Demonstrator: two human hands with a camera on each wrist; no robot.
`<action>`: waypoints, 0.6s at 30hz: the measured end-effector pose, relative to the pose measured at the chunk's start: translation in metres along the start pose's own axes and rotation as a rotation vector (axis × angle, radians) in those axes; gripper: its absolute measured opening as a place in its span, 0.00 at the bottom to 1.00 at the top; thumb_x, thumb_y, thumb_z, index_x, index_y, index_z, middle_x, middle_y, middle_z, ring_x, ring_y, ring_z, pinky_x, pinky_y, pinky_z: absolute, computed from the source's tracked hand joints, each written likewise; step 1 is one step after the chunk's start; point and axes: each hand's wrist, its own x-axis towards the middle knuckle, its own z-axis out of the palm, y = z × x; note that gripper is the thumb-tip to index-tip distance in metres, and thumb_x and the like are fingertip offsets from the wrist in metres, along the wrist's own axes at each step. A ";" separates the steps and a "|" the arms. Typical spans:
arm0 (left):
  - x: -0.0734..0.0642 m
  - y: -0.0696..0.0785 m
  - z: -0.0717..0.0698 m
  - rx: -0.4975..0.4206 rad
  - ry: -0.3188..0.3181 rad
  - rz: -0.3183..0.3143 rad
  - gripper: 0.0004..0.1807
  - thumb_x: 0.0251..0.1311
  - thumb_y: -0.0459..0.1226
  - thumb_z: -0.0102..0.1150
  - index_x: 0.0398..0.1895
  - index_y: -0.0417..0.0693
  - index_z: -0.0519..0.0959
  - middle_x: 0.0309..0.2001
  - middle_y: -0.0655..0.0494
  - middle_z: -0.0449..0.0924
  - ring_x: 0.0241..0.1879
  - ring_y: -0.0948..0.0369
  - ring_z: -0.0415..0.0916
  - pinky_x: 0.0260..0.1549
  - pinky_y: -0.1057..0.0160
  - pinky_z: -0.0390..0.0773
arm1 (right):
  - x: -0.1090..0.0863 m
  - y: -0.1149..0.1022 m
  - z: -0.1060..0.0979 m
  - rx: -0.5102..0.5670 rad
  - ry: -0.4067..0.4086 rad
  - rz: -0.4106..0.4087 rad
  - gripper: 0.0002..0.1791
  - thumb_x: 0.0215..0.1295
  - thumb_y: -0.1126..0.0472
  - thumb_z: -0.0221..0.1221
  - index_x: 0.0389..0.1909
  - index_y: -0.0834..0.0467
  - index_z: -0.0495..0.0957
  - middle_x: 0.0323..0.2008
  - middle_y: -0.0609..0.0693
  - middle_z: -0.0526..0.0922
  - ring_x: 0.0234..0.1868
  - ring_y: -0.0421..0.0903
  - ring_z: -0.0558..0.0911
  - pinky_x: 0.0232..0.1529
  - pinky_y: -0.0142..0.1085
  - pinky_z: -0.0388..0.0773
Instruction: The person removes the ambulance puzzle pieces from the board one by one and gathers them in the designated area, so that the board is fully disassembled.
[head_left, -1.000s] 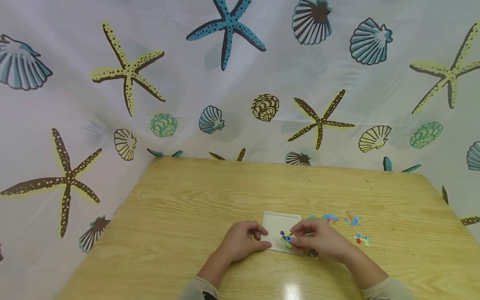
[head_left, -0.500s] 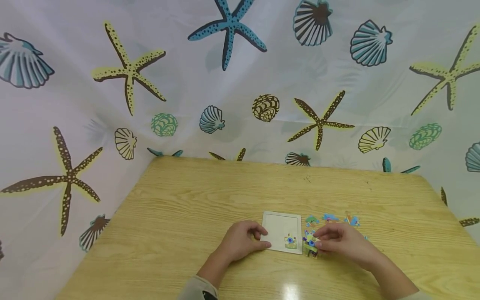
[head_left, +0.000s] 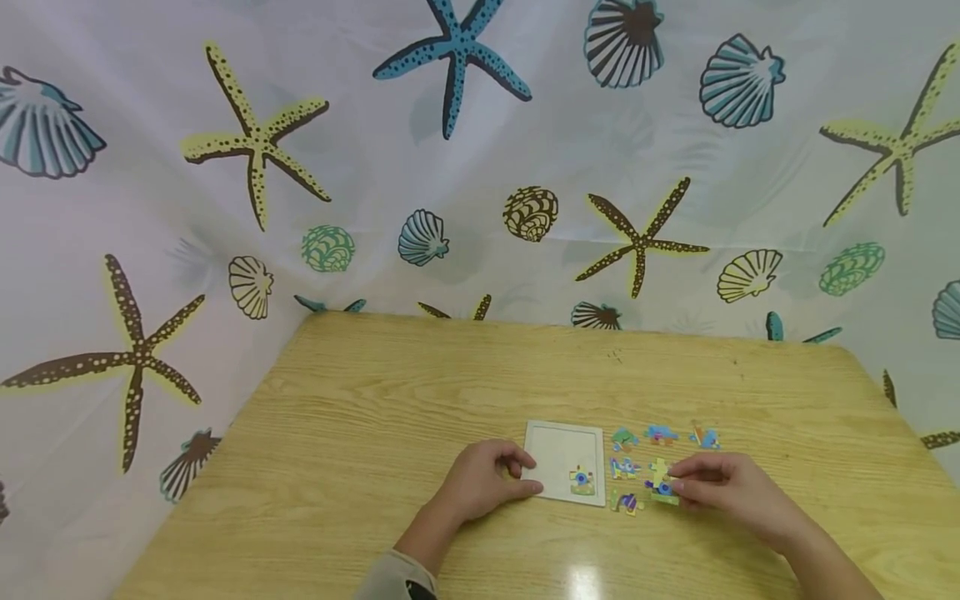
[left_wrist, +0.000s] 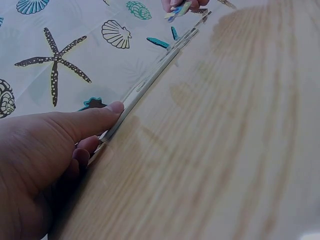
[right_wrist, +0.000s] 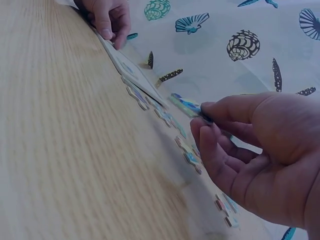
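Observation:
My left hand [head_left: 483, 483] holds the left side of a pale square puzzle board [head_left: 551, 454], thumb near the lower corner; the left wrist view shows the thumb [left_wrist: 100, 120] against the board's edge. One puzzle piece with a blue round spot [head_left: 582, 480] lies in the board's lower right corner. To the right of the board, my right hand [head_left: 720, 487] pinches a yellow, green and blue puzzle piece [head_left: 662, 483] between thumb and fingers. In the right wrist view this held puzzle piece [right_wrist: 185, 105] is tilted and raised above the table.
Loose puzzle pieces lie right of the board: a green one [head_left: 623, 439], a blue-pink one [head_left: 662, 433], an orange-blue one [head_left: 705, 435], a blue-purple one [head_left: 625, 467] and a purple one [head_left: 626, 502]. Patterned cloth [head_left: 480, 167] hangs behind the wooden table [head_left: 390, 392].
My right hand has moved right, from over the board to past its right side, carrying the pinched puzzle piece. This uncovers the piece in the board's corner. My left hand stays put.

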 end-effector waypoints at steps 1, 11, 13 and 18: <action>0.000 0.000 0.000 0.000 0.001 0.000 0.15 0.48 0.48 0.78 0.36 0.55 0.85 0.31 0.62 0.78 0.27 0.64 0.68 0.28 0.67 0.69 | -0.001 0.001 -0.003 -0.015 0.004 0.003 0.22 0.70 0.56 0.61 0.54 0.71 0.78 0.43 0.52 0.86 0.40 0.42 0.85 0.43 0.36 0.84; 0.000 -0.001 0.001 0.000 0.005 -0.003 0.14 0.48 0.49 0.78 0.35 0.56 0.85 0.31 0.62 0.79 0.27 0.64 0.68 0.28 0.67 0.69 | -0.005 0.004 0.013 -0.238 0.123 0.029 0.16 0.65 0.57 0.66 0.45 0.65 0.83 0.40 0.54 0.87 0.35 0.40 0.84 0.36 0.32 0.81; 0.000 -0.001 0.001 0.003 0.005 -0.007 0.14 0.48 0.49 0.78 0.36 0.57 0.85 0.31 0.63 0.78 0.27 0.64 0.69 0.29 0.67 0.69 | -0.005 0.002 0.021 -0.340 0.199 0.056 0.12 0.63 0.58 0.67 0.42 0.61 0.84 0.35 0.50 0.85 0.32 0.40 0.81 0.33 0.30 0.78; 0.002 -0.002 0.003 0.007 0.006 -0.013 0.14 0.48 0.50 0.78 0.35 0.59 0.85 0.30 0.65 0.78 0.27 0.65 0.69 0.30 0.67 0.69 | -0.004 -0.002 0.033 -0.464 0.297 0.101 0.06 0.62 0.63 0.64 0.38 0.58 0.84 0.30 0.46 0.81 0.30 0.40 0.77 0.30 0.29 0.74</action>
